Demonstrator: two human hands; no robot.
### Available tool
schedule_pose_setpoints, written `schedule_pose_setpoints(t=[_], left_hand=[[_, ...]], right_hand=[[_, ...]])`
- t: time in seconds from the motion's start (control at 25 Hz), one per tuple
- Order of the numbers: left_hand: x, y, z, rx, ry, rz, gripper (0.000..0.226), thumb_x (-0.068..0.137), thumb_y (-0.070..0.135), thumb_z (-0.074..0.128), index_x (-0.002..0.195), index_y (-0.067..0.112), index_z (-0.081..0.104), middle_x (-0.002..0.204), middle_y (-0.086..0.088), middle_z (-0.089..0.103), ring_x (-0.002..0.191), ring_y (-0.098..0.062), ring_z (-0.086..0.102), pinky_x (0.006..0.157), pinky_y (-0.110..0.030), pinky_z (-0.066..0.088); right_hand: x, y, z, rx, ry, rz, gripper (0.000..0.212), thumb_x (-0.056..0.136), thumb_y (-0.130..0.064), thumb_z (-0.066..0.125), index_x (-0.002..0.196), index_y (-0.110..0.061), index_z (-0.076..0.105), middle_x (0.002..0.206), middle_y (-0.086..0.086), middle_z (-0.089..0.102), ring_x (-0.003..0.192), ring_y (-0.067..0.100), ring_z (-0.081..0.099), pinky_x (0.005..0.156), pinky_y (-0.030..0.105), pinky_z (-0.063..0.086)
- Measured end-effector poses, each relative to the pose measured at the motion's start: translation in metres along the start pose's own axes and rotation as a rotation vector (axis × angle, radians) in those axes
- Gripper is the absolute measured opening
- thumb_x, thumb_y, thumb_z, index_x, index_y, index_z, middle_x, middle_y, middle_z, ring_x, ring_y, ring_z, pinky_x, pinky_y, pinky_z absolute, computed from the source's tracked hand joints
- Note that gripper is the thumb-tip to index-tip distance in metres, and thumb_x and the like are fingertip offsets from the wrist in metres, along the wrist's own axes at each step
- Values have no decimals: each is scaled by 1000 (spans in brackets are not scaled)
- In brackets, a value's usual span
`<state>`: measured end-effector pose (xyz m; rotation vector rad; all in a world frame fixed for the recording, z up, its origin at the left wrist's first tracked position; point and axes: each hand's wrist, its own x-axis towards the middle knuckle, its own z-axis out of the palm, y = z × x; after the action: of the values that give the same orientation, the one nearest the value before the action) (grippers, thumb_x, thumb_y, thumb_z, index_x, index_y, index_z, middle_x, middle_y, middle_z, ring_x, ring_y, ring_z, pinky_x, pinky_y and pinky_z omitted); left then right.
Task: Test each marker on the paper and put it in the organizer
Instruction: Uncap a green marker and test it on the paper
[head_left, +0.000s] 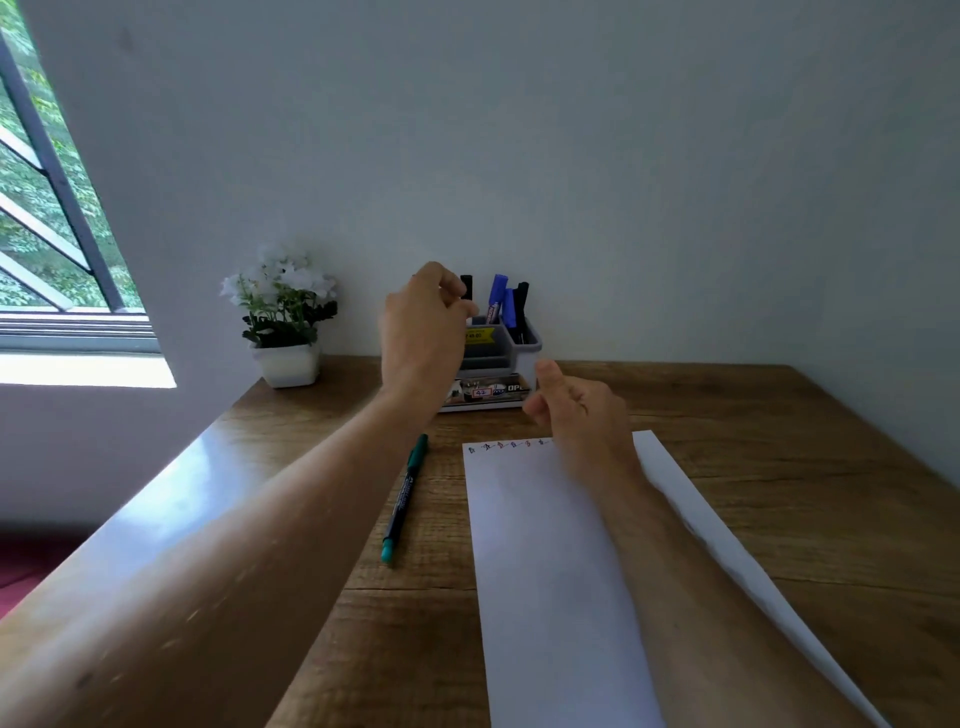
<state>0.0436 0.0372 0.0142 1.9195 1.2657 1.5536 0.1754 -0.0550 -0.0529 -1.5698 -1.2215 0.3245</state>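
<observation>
I saw the wooden counter against a pale wall, both hands, left hand and right hand, loosely curled, fingers holding nothing, a green marker beside the paper.

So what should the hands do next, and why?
Probably the left hand should come back and pick up the green marker. It is the only marker lying on the table, beside the paper; the others stand in the organizer.

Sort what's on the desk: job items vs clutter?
Job: green-capped black marker lying on the wood desk; white paper sheet with test scribbles; grey plastic organizer holding blue and black markers.
Clutter: white-flowered plant in white pot.
</observation>
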Motion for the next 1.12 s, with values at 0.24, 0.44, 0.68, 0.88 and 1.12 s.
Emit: schedule_pose_setpoints(t=[0.24,0.44,0.68,0.88,1.12], left_hand=[[-34,0,-31,835,-433,-209,42,75,40,84,100,13,63,88,-4,66,78,-20,65,63,-33,52],[-52,-7,-30,873,-564,-319,38,77,31,84,103,12,64,75,-3,56,77,-21,60,63,-33,49],[-46,3,-26,666,-538,-377,23,85,21,76,92,10,57,80,-4,60,70,-16,60,56,-27,48],[-42,13,-22,-335,-473,-485,23,95,11,64,117,12,66,105,-4,69,87,-15,70,66,-26,60],[-60,-5,-2,-749,-349,-371,28,99,0,52,117,17,65,111,-12,71,104,-24,71,85,-38,61]], right_hand=[[-9,-7,-6,-19,17,11,54,98,-58,38,74,-22,70,78,-1,70,77,10,64,71,30,51],[-14,-14,-10,-9,20,7,54,98,-57,40,70,-22,69,75,2,70,74,12,64,65,27,47],[-16,-15,-8,-22,-41,25,42,101,-47,46,79,-23,71,78,-6,68,76,8,62,65,25,45],[-16,-23,-6,180,-322,152,36,101,-39,51,98,-10,73,85,8,74,66,20,64,55,29,52],[-15,-31,-10,255,-251,270,38,101,-43,50,79,-17,67,62,6,60,47,15,55,46,25,48]])
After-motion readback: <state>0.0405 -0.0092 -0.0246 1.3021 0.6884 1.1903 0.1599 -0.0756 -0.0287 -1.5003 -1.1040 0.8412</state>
